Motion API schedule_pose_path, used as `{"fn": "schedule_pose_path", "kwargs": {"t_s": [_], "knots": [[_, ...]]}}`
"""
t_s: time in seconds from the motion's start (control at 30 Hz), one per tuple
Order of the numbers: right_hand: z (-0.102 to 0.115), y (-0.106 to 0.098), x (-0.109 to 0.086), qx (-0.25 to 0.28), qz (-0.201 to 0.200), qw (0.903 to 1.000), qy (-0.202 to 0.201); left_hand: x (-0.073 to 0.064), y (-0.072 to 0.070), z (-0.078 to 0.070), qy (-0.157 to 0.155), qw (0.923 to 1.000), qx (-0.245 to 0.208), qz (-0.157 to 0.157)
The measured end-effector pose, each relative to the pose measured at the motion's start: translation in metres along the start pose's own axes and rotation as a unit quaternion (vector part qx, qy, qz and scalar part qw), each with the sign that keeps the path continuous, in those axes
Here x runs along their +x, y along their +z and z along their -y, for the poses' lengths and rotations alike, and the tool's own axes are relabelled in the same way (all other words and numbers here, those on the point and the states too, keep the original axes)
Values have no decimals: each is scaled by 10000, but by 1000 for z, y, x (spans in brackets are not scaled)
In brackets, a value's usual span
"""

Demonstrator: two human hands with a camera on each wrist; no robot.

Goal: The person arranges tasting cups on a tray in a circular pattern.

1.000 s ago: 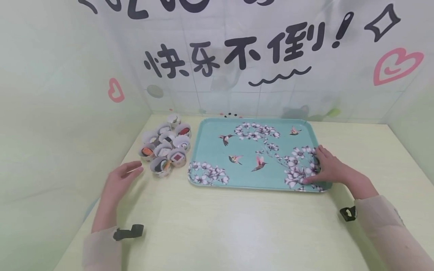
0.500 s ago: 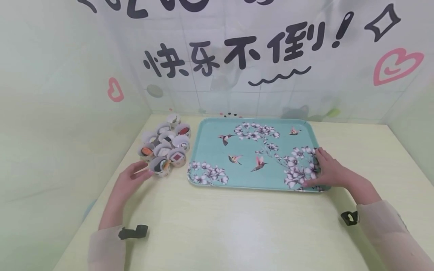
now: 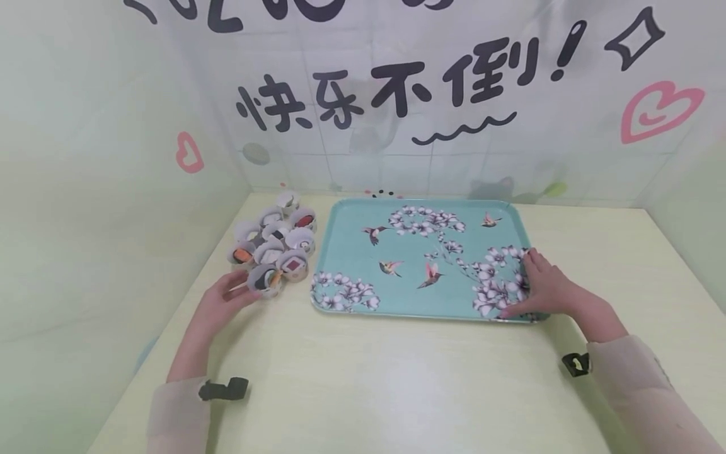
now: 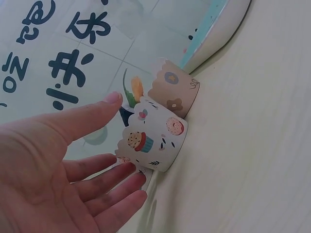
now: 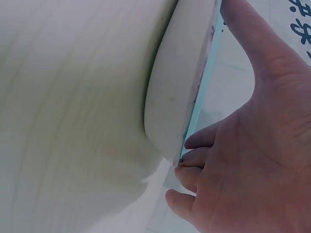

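Observation:
My left hand is beside the nearest paper baking cup, thumb at its rim and fingers along its far left side. In the left wrist view the fingers are extended, and the cup's printed wall stands between thumb and fingers. Something dark, orange and green, looking like toy sushi, sits inside it. On the right, my right hand rests on the front right corner of a turquoise tray printed with flowers and birds. Its fingers lie at the right rim, with the thumb near the front edge.
Several more paper baking cups with small items, such as one with a red piece and another with an orange piece, cluster left of the tray. A lettered curtain hangs behind the table.
My left hand has moved right and forward to the nearest cup, its thumb reaching the rim. The right hand stays on the tray's corner. The head view has shifted slightly.

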State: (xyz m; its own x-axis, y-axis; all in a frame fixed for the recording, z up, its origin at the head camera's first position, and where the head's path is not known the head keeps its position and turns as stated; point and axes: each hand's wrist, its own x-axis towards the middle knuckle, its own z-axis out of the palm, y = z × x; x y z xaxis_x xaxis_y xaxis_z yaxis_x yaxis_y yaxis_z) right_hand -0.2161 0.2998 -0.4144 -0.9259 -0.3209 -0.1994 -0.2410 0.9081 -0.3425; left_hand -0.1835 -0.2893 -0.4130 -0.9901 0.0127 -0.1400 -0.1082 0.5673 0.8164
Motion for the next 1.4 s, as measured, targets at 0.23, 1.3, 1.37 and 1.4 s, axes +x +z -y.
{"fn": "schedule_pose_path", "kwargs": {"t_s": [0.23,1.3,1.37,1.4], "knots": [[2,0,-1,-116,-3,9999,71,5,4,0,23,10000,-58,-16],[2,2,0,-34,80,9998,158,23,16,3,77,9986,383,-360],[1,2,0,-18,93,9999,105,23,17,3,79,9983,439,-386],[2,2,0,-5,108,9999,92,23,17,2,71,9981,468,-399]]}}
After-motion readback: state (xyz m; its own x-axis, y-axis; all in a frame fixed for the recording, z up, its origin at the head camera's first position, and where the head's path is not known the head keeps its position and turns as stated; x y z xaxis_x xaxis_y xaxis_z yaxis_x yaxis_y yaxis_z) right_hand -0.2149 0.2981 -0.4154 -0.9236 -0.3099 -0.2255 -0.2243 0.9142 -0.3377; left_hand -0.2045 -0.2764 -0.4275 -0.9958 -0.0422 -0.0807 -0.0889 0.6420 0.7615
